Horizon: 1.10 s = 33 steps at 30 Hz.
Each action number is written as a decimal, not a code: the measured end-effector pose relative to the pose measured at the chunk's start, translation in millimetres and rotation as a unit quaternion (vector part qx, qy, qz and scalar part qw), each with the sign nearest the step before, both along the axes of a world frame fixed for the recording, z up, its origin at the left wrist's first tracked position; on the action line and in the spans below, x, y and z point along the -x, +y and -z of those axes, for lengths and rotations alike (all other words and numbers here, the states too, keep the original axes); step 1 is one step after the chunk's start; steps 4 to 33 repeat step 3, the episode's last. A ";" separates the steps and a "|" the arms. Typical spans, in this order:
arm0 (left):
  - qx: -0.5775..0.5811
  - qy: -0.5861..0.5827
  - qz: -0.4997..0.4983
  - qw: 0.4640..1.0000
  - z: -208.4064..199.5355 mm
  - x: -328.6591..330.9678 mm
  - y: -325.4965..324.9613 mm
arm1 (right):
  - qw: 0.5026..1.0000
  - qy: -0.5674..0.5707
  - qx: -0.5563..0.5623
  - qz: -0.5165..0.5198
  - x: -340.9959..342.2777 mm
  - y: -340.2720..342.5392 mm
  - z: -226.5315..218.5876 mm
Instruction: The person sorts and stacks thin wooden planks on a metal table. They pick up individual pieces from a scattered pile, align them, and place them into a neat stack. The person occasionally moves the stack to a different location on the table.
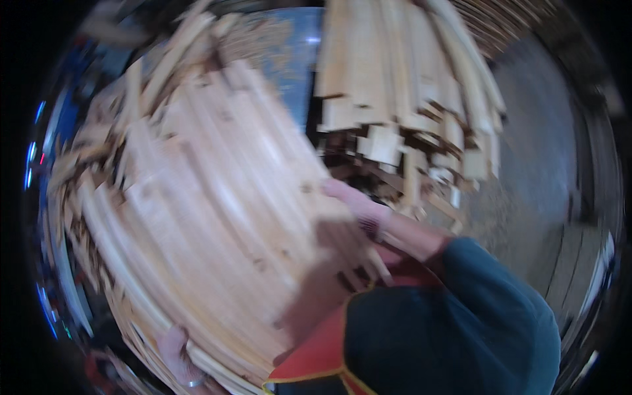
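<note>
A wide layer of pale wooden boards (pixel 217 191) lies side by side in front of me, with knots showing in the grain. At its right edge my right hand (pixel 359 205), in a pinkish glove, rests with its fingers stretched out along the wood. My left hand (pixel 173 352), gloved alike, is at the near left, closed around the edge of a long outer strip (pixel 125 273). Its fingers are partly hidden and blurred. My shadow falls across the near right end of the boards.
Another stack of boards (pixel 388 59) with uneven ends stands at the far right, above a heap of offcuts (pixel 421 178). Splintered wood pieces (pixel 82 158) crowd the left side. Sawdust covers part of a blue surface (pixel 299 66) at the back. Concrete floor (pixel 533 131) extends on the right.
</note>
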<state>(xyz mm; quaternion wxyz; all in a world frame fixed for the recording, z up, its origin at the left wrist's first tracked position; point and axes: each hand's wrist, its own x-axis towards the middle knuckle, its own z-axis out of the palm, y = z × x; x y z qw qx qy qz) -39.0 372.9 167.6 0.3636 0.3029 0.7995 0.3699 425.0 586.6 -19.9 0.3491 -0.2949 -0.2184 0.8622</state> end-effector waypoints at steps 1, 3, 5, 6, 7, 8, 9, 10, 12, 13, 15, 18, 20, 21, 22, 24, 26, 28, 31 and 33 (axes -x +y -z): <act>-0.016 0.002 0.023 1.000 5.3 17.0 -15.8 | 0.994 -0.007 -0.098 0.043 -4.4 -12.4 -12.3; -0.048 0.004 0.057 0.997 -11.3 9.0 -15.3 | 0.972 0.004 -0.209 0.107 -5.4 -28.1 -34.4; -0.048 0.004 0.057 0.997 -11.3 9.0 -15.3 | 0.972 0.004 -0.209 0.107 -5.4 -28.1 -34.4; -0.048 0.004 0.057 0.997 -11.3 9.0 -15.3 | 0.972 0.004 -0.209 0.107 -5.4 -28.1 -34.4; -0.048 0.004 0.057 0.997 -11.3 9.0 -15.3 | 0.972 0.004 -0.209 0.107 -5.4 -28.1 -34.4; -0.048 0.004 0.057 0.997 -11.3 9.0 -15.3 | 0.972 0.004 -0.209 0.107 -5.4 -28.1 -34.4; -0.048 0.004 0.057 0.997 -11.3 9.0 -15.3 | 0.972 0.004 -0.209 0.107 -5.4 -28.1 -34.4; -0.048 0.004 0.057 0.997 -11.3 9.0 -15.3 | 0.972 0.004 -0.209 0.107 -5.4 -28.1 -34.4; -0.048 0.004 0.057 0.997 -11.3 9.0 -15.3 | 0.972 0.004 -0.209 0.107 -5.4 -28.1 -34.4; -0.048 0.004 0.057 0.997 -11.3 9.0 -15.3 | 0.972 0.004 -0.209 0.107 -5.4 -28.1 -34.4; -0.048 0.004 0.057 0.997 -11.3 9.0 -15.3 | 0.972 0.004 -0.209 0.107 -5.4 -28.1 -34.4; -0.048 0.004 0.057 0.997 -11.3 9.0 -15.3 | 0.972 0.004 -0.209 0.107 -5.4 -28.1 -34.4; -0.048 0.004 0.057 0.997 -11.3 9.0 -15.3 | 0.972 0.004 -0.209 0.107 -5.4 -28.1 -34.4; -0.048 0.004 0.057 0.997 -11.3 9.0 -15.3 | 0.972 0.004 -0.209 0.107 -5.4 -28.1 -34.4; -0.048 0.004 0.057 0.997 -11.3 9.0 -15.3 | 0.972 0.004 -0.209 0.107 -5.4 -28.1 -34.4; -0.048 0.004 0.057 0.997 -11.3 9.0 -15.3 | 0.972 0.004 -0.209 0.107 -5.4 -28.1 -34.4; -0.048 0.004 0.057 0.997 -11.3 9.0 -15.3 | 0.972 0.004 -0.209 0.107 -5.4 -28.1 -34.4; -0.048 0.004 0.057 0.997 -11.3 9.0 -15.3 | 0.972 0.004 -0.209 0.107 -5.4 -28.1 -34.4; -0.048 0.004 0.057 0.997 -11.3 9.0 -15.3 | 0.972 0.004 -0.209 0.107 -5.4 -28.1 -34.4; -0.048 0.004 0.057 0.997 -11.3 9.0 -15.3 | 0.972 0.004 -0.209 0.107 -5.4 -28.1 -34.4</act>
